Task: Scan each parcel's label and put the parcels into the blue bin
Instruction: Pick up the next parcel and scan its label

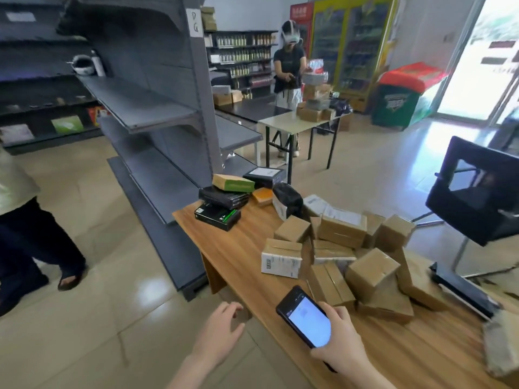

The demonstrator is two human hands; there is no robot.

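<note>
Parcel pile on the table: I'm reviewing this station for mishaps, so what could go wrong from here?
1. The cardboard boxes lie heaped and tilted; pulling one out might tumble others off the table.
2. Several boxes show no label, unlike the front box, so they may get skipped.
3. The right hand grips the phone, leaving just the left hand for lifting, so a drop is possible.

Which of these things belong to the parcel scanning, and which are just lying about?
Part of the job: brown cardboard parcels heaped on the wooden table; black phone held in the right hand; dark blue plastic bin.
Just lying about: grey metal shelving; white helmet on its shelf; green-and-red chest cooler.
</note>
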